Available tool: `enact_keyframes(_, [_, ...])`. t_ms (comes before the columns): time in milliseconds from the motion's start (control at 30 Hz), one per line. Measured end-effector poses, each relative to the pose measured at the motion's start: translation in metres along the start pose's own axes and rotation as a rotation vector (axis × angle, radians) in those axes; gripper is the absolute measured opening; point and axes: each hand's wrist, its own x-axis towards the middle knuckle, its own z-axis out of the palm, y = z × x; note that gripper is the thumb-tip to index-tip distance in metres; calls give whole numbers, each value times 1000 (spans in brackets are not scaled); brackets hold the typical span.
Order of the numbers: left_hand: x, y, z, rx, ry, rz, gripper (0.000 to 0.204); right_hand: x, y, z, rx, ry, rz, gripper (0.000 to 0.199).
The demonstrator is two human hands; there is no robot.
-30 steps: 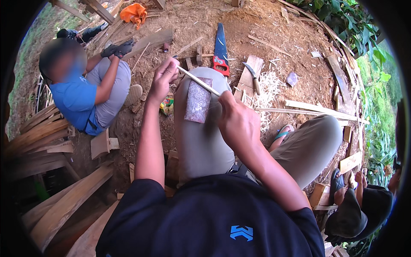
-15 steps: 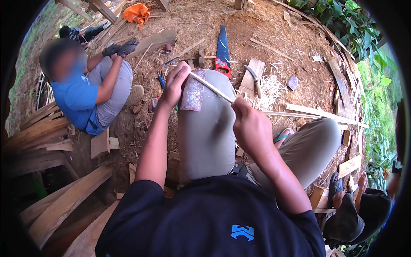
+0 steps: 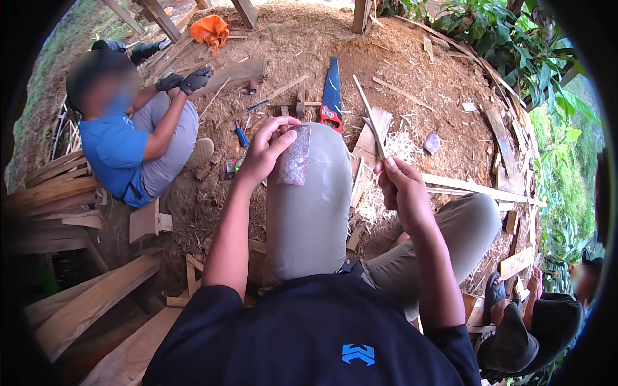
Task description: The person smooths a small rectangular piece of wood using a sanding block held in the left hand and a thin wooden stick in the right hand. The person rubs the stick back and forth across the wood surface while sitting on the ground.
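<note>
Bare earth strewn with wood shavings (image 3: 386, 151) and offcuts forms the ground of an outdoor work site, with green plants (image 3: 521, 51) along the right edge. Seated wearer, grey trousers, left knee (image 3: 315, 186) raised at centre. Left hand (image 3: 267, 151): fingers closed on the upper edge of a small reddish sheet of sandpaper (image 3: 296, 156), pinning it flat against the top of the raised knee. Right hand (image 3: 402, 190): fingers clamped together around the lower end of a thin pale stick (image 3: 369, 116), which rises tilted up and to the left, its tip above the shavings and well apart from the sandpaper. On the ground beyond the knee: a blue handsaw (image 3: 332, 93) with a red handle, blade pointing away, and a flat wooden board (image 3: 372, 135) just beside it. Upper left: a second person in a blue shirt (image 3: 116, 151) and dark gloves (image 3: 183, 80), seated on the ground. Lower left: stacked wooden planks (image 3: 90, 302). Top: an orange cloth (image 3: 209, 29).
</note>
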Motion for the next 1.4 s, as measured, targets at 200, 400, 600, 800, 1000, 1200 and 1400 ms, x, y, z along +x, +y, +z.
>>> enact_keyframes(200, [0,23,-3,-108,-13,5,18,18,-3,15,-120,5,-274,31])
enact_keyframes(400, [28,68,4,-211,-13,186,9,56,-62,51,-724,134,-655,24])
enact_keyframes(600, [48,100,6,-257,32,323,10,75,-76,65,-840,184,-1080,19])
enact_keyframes(800, [50,97,-59,-114,407,442,13,22,-25,87,-1012,361,-1235,47])
enact_keyframes(1000, [49,104,-108,-133,545,416,18,98,-44,-3,-1373,359,-991,45])
enact_keyframes(1200, [13,101,-134,23,661,376,22,-4,-65,100,-1063,110,-1479,40])
enact_keyframes(1400, [20,101,-120,-114,630,378,19,99,-44,26,-1475,157,-1146,36])
